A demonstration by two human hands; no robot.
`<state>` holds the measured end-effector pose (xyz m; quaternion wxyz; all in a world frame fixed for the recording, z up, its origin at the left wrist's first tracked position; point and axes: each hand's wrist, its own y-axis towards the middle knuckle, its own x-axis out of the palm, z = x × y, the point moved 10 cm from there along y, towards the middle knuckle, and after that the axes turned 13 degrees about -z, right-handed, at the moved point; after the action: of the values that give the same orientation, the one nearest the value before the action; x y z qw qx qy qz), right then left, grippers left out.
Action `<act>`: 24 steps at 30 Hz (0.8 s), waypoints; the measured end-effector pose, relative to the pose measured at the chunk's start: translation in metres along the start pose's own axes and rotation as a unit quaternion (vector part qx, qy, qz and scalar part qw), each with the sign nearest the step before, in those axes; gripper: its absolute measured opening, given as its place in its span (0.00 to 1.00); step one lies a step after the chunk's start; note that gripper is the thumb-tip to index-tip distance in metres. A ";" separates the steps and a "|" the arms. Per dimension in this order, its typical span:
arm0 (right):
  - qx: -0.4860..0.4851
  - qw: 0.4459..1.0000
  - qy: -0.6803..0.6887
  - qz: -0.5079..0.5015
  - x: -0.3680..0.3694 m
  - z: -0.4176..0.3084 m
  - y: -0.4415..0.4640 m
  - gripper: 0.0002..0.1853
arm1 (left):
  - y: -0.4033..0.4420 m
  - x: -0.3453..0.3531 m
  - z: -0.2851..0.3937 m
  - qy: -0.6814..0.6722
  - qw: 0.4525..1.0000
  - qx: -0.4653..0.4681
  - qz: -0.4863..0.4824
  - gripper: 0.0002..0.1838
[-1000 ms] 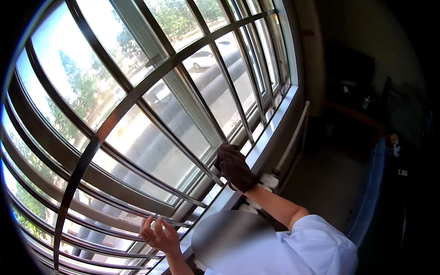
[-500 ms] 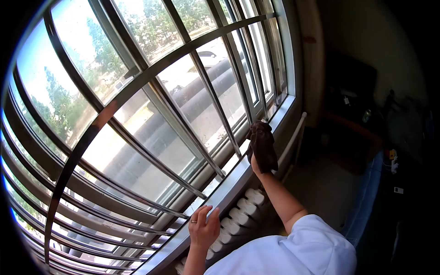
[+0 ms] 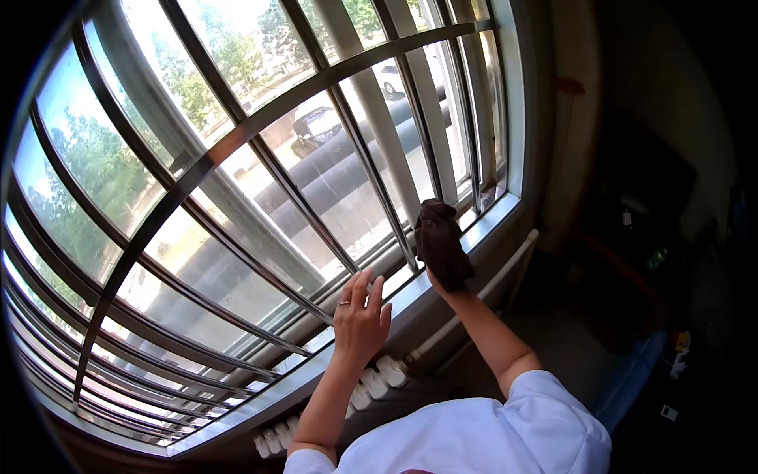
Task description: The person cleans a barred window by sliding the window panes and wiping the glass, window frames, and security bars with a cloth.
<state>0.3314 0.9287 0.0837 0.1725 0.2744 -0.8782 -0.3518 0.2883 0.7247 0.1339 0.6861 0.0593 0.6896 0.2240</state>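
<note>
A dark brown cloth (image 3: 442,249) covers most of my right hand (image 3: 439,284), which is closed on it at the foot of an upright metal bar (image 3: 369,162). The cloth hides the fingers. It lies against the bars just above the pale window sill (image 3: 410,294). To its left, my left hand (image 3: 362,320) is held with the back up and the fingers extended, a ring on one of them. Its fingertips are near the base of another bar; whether they touch it I cannot tell.
A curved metal crossband (image 3: 276,107) runs across the bars, with window glass behind. Under the sill are a white radiator (image 3: 377,383) and a pale pipe (image 3: 505,265). At the right, in shadow, a blue-edged surface (image 3: 632,383) and small objects show.
My left hand has moved up and right along the sill, closer to the cloth. The cloth has shifted slightly left in view, and the camera view has turned a little.
</note>
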 end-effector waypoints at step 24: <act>-0.067 0.992 0.000 -0.106 0.025 -0.012 0.077 0.07 | 0.119 0.052 -0.046 0.189 0.974 -0.109 -0.060 0.56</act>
<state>0.2901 0.9538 0.1496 0.1522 0.3537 -0.8187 -0.4260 0.2142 0.8406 0.1305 0.5576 -0.1007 0.7806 0.2638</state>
